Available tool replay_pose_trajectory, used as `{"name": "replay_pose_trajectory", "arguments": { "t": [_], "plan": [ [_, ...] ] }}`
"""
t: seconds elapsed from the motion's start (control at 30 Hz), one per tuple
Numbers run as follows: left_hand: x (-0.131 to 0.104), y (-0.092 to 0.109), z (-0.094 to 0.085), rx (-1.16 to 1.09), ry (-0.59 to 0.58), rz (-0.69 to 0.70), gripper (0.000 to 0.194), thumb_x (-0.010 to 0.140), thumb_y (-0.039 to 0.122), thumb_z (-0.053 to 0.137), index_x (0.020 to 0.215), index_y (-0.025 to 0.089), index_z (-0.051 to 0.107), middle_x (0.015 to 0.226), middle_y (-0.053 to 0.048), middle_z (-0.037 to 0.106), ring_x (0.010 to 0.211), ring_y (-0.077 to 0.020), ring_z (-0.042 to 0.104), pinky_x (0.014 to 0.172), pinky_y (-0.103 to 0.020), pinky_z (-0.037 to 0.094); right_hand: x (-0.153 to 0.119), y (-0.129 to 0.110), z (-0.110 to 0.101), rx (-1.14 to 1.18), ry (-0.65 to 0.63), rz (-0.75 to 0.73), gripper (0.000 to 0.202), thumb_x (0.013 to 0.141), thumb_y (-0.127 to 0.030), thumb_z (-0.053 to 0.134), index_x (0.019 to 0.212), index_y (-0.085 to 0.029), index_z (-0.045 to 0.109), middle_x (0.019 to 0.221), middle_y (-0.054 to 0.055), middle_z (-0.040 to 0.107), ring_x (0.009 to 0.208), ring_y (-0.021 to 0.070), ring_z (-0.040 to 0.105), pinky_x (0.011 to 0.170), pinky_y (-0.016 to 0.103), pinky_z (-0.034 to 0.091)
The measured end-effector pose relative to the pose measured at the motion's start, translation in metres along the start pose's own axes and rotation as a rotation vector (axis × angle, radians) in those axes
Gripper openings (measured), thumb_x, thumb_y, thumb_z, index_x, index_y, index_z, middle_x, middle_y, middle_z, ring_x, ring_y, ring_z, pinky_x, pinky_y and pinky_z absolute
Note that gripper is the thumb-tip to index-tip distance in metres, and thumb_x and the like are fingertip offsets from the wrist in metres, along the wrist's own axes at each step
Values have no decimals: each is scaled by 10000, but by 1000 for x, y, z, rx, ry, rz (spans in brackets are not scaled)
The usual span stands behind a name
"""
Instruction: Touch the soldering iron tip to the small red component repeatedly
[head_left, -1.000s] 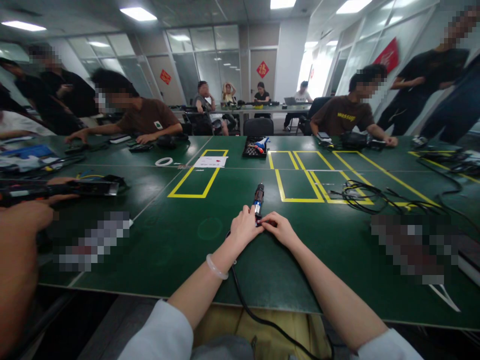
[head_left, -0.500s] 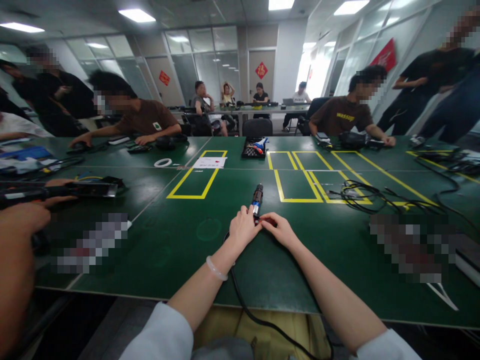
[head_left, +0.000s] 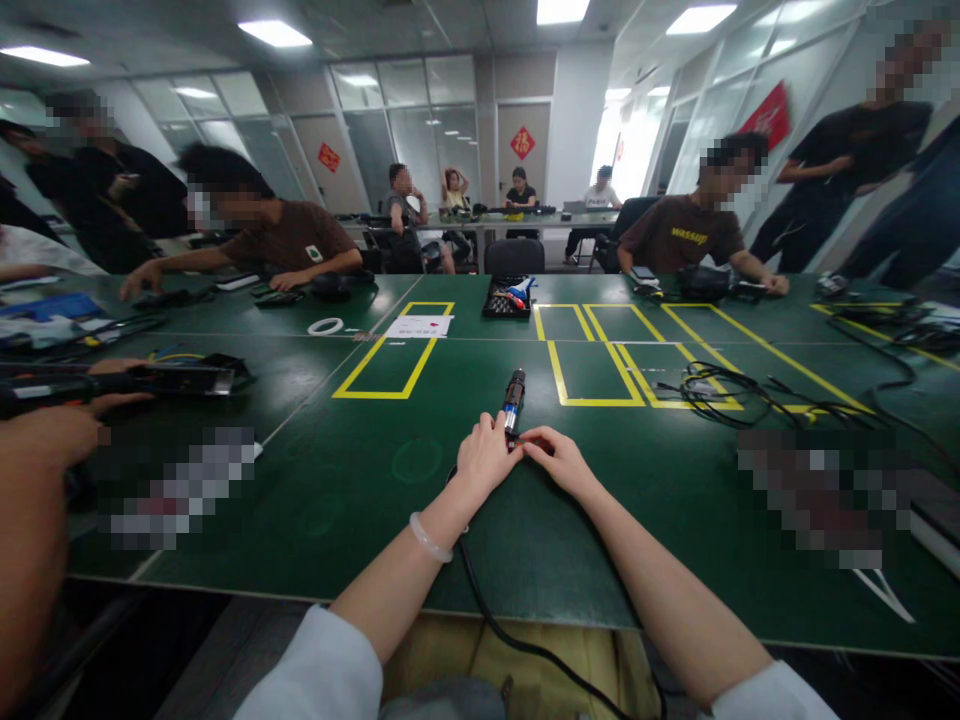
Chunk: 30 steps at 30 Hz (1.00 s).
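A slim cylindrical corded tool (head_left: pixel 514 396) lies on the green table (head_left: pixel 360 480) with its tip pointing away from me. Its front is dark, and the middle shows silver and blue, like a motor body. My left hand (head_left: pixel 486 455) is closed over the near end, with its fingers along the tool's left side. Thumb and forefinger of my right hand (head_left: pixel 556 458) pinch together at that near end, where a small orange-red spot shows. What they grip there is too small to make out. A black cable (head_left: pixel 480 600) runs from under my left hand over the table edge.
Yellow tape rectangles (head_left: pixel 600 402) mark the table. Further off sit a black tray (head_left: pixel 495 298) with red and blue items, a white paper (head_left: pixel 420 327) and a tape roll (head_left: pixel 325 326). Coiled black cables (head_left: pixel 705 395) lie right. A co-worker's arm (head_left: pixel 37 480) is close on my left.
My hands stay almost in place on the tool. A small orange-red spot now shows by my right fingertips. Across the table at left, a co-worker's hand has lifted and moved left.
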<state>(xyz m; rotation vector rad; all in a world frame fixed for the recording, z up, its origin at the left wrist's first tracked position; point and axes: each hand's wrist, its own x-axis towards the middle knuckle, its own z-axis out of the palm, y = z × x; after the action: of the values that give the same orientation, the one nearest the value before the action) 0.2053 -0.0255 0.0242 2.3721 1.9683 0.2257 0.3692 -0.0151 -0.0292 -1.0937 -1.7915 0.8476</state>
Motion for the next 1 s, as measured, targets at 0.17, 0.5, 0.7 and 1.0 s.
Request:
{"name": "replay_pose_trajectory", "arguments": {
  "t": [0.17, 0.5, 0.7, 1.0],
  "plan": [
    [-1, -4, 3, -5, 17, 3, 572, 851, 571, 426, 1316, 244, 362, 1141, -113, 458, 1001, -255, 568, 788, -338, 463, -1, -3, -2, 2, 3, 7, 236, 848, -351, 548, 990, -193, 651, 895, 34, 663, 735, 155, 581, 709, 286, 466],
    [-20, -40, -9, 23, 4, -20, 611, 858, 567, 414, 1364, 236, 325, 1157, -117, 462, 996, -248, 562, 763, -318, 463, -3, -5, -7, -23, 2, 20, 223, 849, -339, 548, 980, -194, 656, 832, 21, 637, 707, 150, 556, 682, 277, 443],
    [-44, -93, -20, 38, -23, -124, 651, 873, 570, 338, 1416, 213, 296, 1231, -143, 445, 999, -266, 558, 715, -337, 480, -5, -10, -9, -25, -5, 34, 217, 848, -333, 547, 967, -187, 655, 827, 23, 640, 724, 153, 569, 694, 277, 444],
    [-83, -211, -35, 67, -41, -335, 708, 860, 573, 273, 1423, 146, 319, 1306, -193, 414, 1088, -329, 536, 852, -417, 453, -4, -13, -6, -36, -3, 29, 214, 849, -330, 544, 959, -182, 653, 819, 26, 637, 728, 155, 566, 693, 278, 440]
  ]
}}
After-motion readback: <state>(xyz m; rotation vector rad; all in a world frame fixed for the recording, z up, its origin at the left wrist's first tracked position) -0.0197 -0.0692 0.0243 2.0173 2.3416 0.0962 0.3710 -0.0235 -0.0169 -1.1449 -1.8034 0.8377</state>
